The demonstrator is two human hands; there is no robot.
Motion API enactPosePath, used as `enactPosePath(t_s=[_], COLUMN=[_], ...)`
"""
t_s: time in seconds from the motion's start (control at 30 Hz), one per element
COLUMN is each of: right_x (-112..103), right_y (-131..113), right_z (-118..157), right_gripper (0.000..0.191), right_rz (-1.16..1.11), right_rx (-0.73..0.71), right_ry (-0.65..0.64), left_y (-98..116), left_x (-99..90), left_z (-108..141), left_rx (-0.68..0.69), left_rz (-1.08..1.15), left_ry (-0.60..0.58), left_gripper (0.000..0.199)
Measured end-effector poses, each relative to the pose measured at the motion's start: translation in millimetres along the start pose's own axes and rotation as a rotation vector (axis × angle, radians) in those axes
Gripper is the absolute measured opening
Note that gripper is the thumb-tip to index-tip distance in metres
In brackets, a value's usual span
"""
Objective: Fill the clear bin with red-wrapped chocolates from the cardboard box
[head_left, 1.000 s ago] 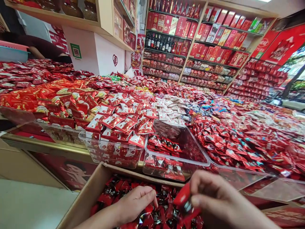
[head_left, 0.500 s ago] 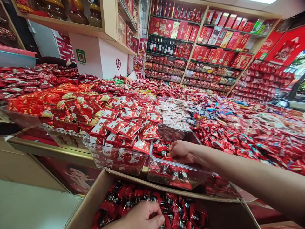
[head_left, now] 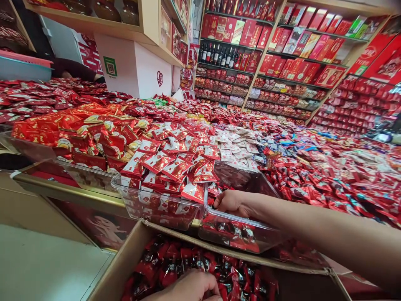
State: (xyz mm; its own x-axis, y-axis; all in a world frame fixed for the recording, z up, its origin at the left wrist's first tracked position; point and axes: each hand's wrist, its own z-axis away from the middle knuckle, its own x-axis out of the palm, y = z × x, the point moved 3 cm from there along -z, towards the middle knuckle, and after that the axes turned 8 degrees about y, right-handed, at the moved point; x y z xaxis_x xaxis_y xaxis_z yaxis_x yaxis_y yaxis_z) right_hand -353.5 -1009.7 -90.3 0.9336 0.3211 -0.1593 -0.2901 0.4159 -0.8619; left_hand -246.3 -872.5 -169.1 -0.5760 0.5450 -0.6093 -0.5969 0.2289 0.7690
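Observation:
My right hand (head_left: 232,201) reaches down into a clear plastic bin (head_left: 238,240), fingers curled together among red and black wrapped candies (head_left: 214,190) at its left side. Its fingertips are hidden, so what they grip cannot be made out. Low in the view, my left hand (head_left: 194,286) is inside an open cardboard box (head_left: 244,256), over a layer of twist-wrapped red and black candies (head_left: 171,267). The fingers there curl down toward the thumb, and whatever lies beneath them is covered.
Beside the bin stands another clear bin (head_left: 156,211) heaped with red and white packets. A gold-edged counter (head_left: 78,192) bears mounds of wrapped sweets, including white packets (head_left: 239,146). Shelves (head_left: 247,88) of bottles and boxes rise behind. Tiled floor (head_left: 40,267) shows at lower left.
My right hand has sunk a little deeper into the bin; the candies at its fingertips are now hidden. My left hand stays in the box, slightly lower in view. The view has shifted slightly.

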Motion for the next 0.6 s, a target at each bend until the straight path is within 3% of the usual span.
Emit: enactPosePath(t_s=[0.1, 0.3, 0.4, 0.53, 0.6], right_x=[4.3, 6.8, 0.5, -13.8, -19.8], right_y=[1.5, -8.4, -18.7, -33.1, -32.8], right_z=[5.4, 14.0, 17.2, 19.8, 19.6], right_gripper=[0.017, 0.011, 0.012, 0.003, 0.008], right_rz=[0.096, 0.309, 0.547, 1.042, 1.235], right_rx=[0.190, 0.078, -0.040, -0.316, -0.420], right_ry=[-0.077, -0.116, -0.054, 0.002, -0.001], left_y=[0.6, 6.3, 9.6, 7.7, 5.4], left_x=[0.5, -2.2, -4.2, -2.4, -0.5], left_z=[0.7, 2.4, 3.6, 3.9, 3.5], left_rx=[0.004, -0.020, -0.063, -0.060, -0.035], left_rz=[-0.010, -0.033, -0.047, -0.042, -0.021], left_ry=[-0.001, -0.019, -0.013, -0.004, -0.012], left_gripper=[0.031, 0.029, 0.027, 0.025, 0.026])
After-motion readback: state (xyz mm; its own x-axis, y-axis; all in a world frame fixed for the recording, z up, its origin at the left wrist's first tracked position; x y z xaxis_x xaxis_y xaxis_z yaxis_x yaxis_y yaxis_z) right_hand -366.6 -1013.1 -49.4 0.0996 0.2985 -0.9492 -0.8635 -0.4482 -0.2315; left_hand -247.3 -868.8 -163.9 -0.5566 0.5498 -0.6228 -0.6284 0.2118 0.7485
